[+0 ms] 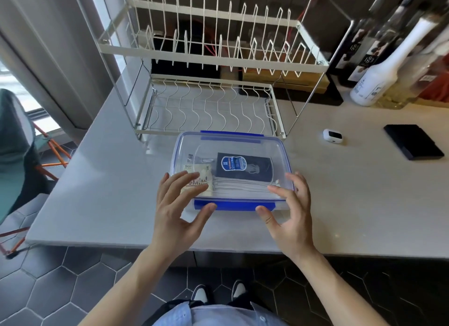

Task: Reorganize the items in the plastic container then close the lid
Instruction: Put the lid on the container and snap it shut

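While lid (230, 150) sits on one container (288, 170) | two packets inside – left hand (179, 209), right hand (289, 211) fingers wide

The plastic container (279, 153) is clear with a blue-edged lid (233, 145) and blue clips; inside lie a navy packet (243, 166) and a cream packet (198, 179). The dish rack (213, 51) is cream-white, the counter (352, 204) pale grey, and the floor (48, 289) dark hexagonal tile.

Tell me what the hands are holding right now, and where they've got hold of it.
Nothing is gripped. Both the left hand and right hand are open, fingers spread over the near edge of the container lid, thumbs by the blue front latch.
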